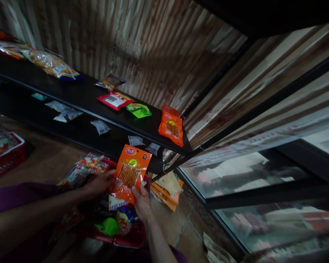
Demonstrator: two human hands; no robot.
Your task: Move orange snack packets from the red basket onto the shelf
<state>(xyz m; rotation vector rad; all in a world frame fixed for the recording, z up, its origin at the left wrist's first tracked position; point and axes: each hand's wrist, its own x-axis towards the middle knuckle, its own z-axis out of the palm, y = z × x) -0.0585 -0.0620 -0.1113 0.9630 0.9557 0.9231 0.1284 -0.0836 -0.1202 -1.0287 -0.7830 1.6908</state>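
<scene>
An orange snack packet (pixel 131 170) with a clear window showing brown sticks is held upright above a red basket (pixel 138 237). My right hand (pixel 143 202) grips its lower right edge, thumb on the front. At its left edge, my left hand (pixel 102 182) has its fingers closed on the packet, their tips partly hidden behind it. Below, the basket holds several snack bags, among them a green packet (pixel 109 226) and a blue and yellow one (pixel 127 217). Similar orange packets (pixel 171 126) lie stacked at the right end of the black shelf (pixel 153 126).
On the shelf lie a red packet (pixel 115 100), a green packet (pixel 139 110) and a large clear bag (pixel 52 65). Small silver packets (pixel 68 115) rest on the lower shelf. Another red basket (pixel 16 157) stands at left. An orange folder-like item (pixel 167 193) lies on the tiled floor.
</scene>
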